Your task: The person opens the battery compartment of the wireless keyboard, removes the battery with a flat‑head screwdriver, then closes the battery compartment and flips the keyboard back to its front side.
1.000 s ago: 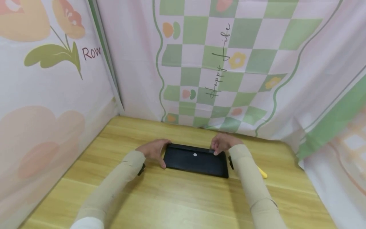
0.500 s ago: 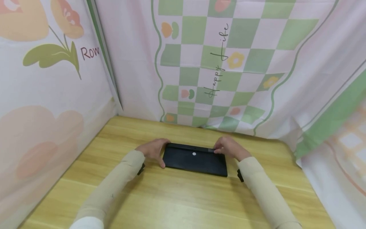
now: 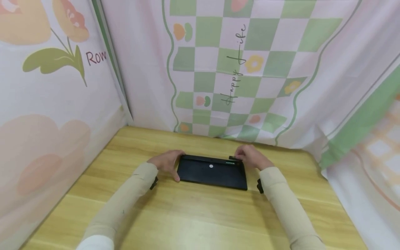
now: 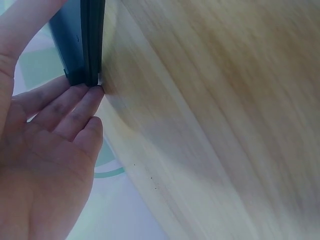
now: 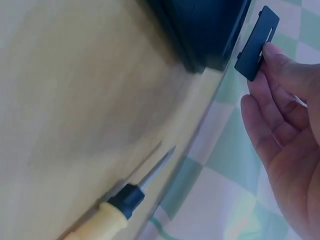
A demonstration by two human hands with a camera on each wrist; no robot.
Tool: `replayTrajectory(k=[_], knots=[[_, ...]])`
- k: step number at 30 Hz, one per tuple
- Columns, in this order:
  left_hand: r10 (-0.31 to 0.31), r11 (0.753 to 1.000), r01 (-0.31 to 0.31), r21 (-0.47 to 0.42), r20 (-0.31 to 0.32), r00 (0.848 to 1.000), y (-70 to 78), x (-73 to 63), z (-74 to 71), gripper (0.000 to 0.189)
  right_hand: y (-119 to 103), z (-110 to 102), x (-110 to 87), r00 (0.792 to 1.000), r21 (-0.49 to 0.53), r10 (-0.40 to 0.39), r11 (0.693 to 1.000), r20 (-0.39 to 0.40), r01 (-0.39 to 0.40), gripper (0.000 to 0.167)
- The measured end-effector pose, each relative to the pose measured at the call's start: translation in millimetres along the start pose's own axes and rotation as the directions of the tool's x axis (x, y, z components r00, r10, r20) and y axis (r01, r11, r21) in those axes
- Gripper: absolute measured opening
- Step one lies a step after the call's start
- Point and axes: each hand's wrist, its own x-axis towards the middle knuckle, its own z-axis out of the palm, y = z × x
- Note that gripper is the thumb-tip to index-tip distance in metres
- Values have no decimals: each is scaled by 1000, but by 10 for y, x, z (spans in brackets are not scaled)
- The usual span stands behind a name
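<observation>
A flat black device lies on the wooden table, a white dot at its middle. My left hand holds its left end, thumb at the near edge and fingers at the far corner. In the left wrist view the straight fingertips touch the device's edge. My right hand pinches a small black cover piece just above the device's far right edge, beside a thin green strip. The right wrist view shows the cover held clear of the device's corner.
A screwdriver with a yellow handle lies on the table right of the device, seen only in the right wrist view. Patterned cloth walls close in the table at the back, left and right.
My right hand has lifted the small black cover off the device's far right edge, and a green strip now shows. My right forearm swung right and hides the yellow-handled tool. The left hand stayed.
</observation>
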Motion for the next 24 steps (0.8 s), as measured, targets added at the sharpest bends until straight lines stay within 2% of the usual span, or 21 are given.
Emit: replayTrajectory(k=[7,16,24], knots=[[4,1000,-4,-4,-1,1000,-18,1,-8,123,142,-17,52,999,-18,42,999,-32,-42,7],[-3,1000,3,-13,-1,1000,-34,-4,4,124,316,133,61,990,13,137,991,-37,-137,9],[9,1000,-9,-25,-5,1000,-30,-32,4,124,374,139,118,992,-34,113,993,-52,-115,6]])
